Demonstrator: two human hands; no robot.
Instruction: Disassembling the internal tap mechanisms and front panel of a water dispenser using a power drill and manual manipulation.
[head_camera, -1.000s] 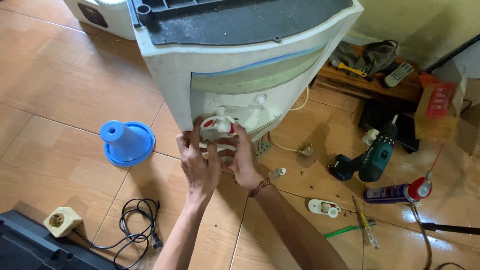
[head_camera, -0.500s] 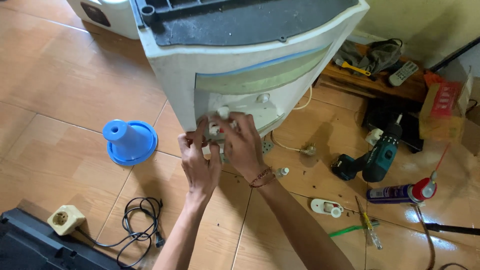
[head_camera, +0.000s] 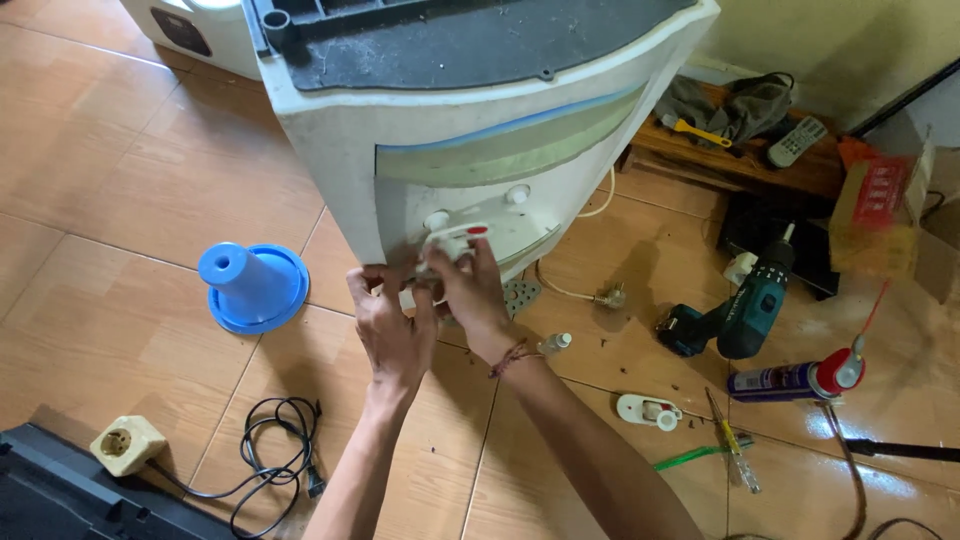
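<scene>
Hands: left hand and right hand grip white tap; tiled floor cluttered.

Behind the fingers of the left hand and right hand, the white tap is half hidden; its lower end cannot be told.

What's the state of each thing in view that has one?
left hand: on the dispenser's front, beside the tap
right hand: gripping the white tap
water dispenser: tipped over on the floor
cordless drill: lying on its side
spray can: lying down, capped
power cord: loosely coiled, unplugged
</scene>
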